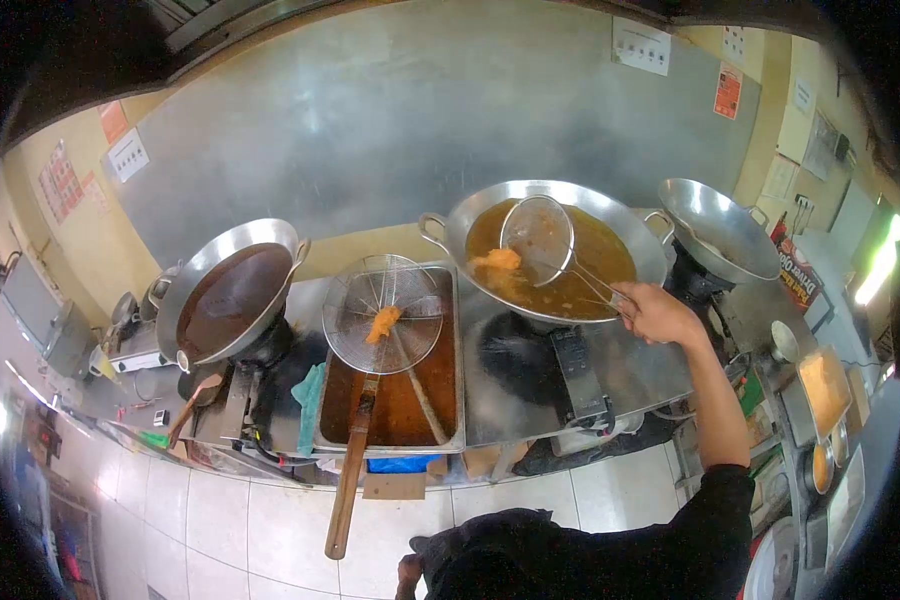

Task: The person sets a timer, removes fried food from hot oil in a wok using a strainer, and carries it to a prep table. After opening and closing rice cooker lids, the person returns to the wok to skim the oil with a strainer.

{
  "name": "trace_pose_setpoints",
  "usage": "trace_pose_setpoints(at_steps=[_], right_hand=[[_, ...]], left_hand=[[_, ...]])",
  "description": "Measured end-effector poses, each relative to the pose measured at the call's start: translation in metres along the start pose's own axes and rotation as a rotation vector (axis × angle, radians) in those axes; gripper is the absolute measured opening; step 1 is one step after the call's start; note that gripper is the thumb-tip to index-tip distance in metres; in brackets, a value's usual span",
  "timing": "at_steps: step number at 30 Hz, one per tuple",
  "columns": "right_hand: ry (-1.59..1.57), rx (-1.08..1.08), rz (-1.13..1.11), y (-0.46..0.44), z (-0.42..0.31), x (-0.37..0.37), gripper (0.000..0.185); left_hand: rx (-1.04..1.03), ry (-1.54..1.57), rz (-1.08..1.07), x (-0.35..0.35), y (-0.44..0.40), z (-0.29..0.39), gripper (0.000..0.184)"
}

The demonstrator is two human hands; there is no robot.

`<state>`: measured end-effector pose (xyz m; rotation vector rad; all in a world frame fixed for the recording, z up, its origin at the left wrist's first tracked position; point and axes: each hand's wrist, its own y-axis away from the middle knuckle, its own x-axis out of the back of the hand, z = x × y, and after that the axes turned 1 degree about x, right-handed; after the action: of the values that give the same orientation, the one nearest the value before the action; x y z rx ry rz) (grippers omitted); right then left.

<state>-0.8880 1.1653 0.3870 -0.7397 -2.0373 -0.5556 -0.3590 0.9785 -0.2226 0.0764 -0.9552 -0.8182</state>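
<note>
My right hand (658, 312) is wrapped round the wire handle of a round mesh strainer (548, 228). The strainer is tilted over the wok of brown oil (610, 255). An orange fried piece (498, 259) shows at the strainer's left rim; whether it touches the mesh is unclear. To the left, a wide wire skimmer (420, 305) with a wooden handle lies across a metal tray (458, 400), and another orange fried piece (382, 323) rests on it. Low by my body, my left hand (408, 572) is only partly visible, its fingers unclear.
A wok of dark liquid (238, 295) stands at left, and another wok (715, 230) at far right. A green cloth (310, 405) hangs beside the tray. Under the middle wok sits a burner control box (575, 370). Containers of orange food (825, 390) stand at right.
</note>
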Motion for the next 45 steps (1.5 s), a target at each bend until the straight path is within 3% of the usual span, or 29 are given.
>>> trace_pose_setpoints(at_steps=[7,9,10,11,13,15,17,21,23,24,27,29,30,32,35,36,38,43,45], right_hand=[[0.049,0.051,0.080,0.009,0.002,-0.003,0.027],[0.195,0.324,0.236,-0.002,0.029,-0.014,0.026],[0.197,0.324,0.234,-0.001,0.031,-0.016,0.026],[0.231,0.286,0.196,-0.001,0.030,-0.018,0.025],[0.264,0.252,0.157,-0.001,0.022,-0.018,0.024],[0.034,0.014,-0.041,0.004,0.008,-0.013,0.023],[-0.102,0.027,-0.060,0.005,0.014,-0.012,0.022],[-0.353,0.008,-0.052,0.014,0.012,-0.014,0.023],[-0.376,0.001,-0.077,0.017,0.015,-0.016,0.027],[-0.400,-0.004,-0.099,0.017,0.016,-0.016,0.035],[-0.422,-0.041,-0.093,0.022,0.009,-0.018,0.038],[-0.408,-0.030,-0.092,0.022,0.012,-0.020,0.038],[-0.389,-0.018,-0.087,0.022,0.013,-0.020,0.039],[-0.385,-0.001,-0.089,0.022,0.013,-0.020,0.039],[-0.371,0.014,-0.067,0.022,0.012,-0.021,0.036],[-0.362,0.010,-0.042,0.022,0.012,-0.022,0.033],[-0.367,0.018,-0.059,0.019,0.015,-0.023,0.036],[-0.292,-0.012,-0.040,0.015,0.008,-0.025,0.039],[-0.105,0.051,-0.004,0.007,0.011,-0.031,0.037]], left_hand=[[0.041,0.177,-0.015,0.009,0.009,0.009,0.031],[0.110,0.226,0.009,0.006,0.009,0.007,0.031],[-0.048,0.095,0.057,0.005,0.008,0.005,0.032],[-0.205,-0.037,0.107,0.003,0.006,0.001,0.032],[-0.146,0.040,0.111,-0.003,0.002,-0.006,0.030],[-0.087,0.116,0.114,-0.007,0.001,-0.012,0.029],[0.080,0.079,0.034,-0.008,0.000,-0.015,0.026],[-0.051,-0.111,0.056,-0.010,-0.001,-0.013,0.023],[-0.025,0.173,0.135,-0.011,0.005,-0.015,0.025],[-0.022,0.171,0.136,-0.011,0.003,-0.018,0.025],[-0.119,-0.108,0.039,-0.009,-0.003,-0.020,0.023],[-0.376,-0.156,0.120,-0.005,0.000,-0.018,0.022],[-0.374,-0.157,0.119,-0.002,0.005,-0.015,0.022],[-0.013,0.165,-0.026,0.003,0.012,-0.010,0.030],[-0.020,-0.046,-0.137,0.010,0.007,-0.004,0.031],[-0.018,-0.046,-0.136,0.010,0.010,-0.004,0.031],[0.100,0.247,-0.086,0.009,0.017,-0.002,0.032],[0.040,0.065,-0.127,0.003,0.005,-0.012,0.034],[0.032,0.070,-0.105,-0.001,0.004,-0.016,0.033]])
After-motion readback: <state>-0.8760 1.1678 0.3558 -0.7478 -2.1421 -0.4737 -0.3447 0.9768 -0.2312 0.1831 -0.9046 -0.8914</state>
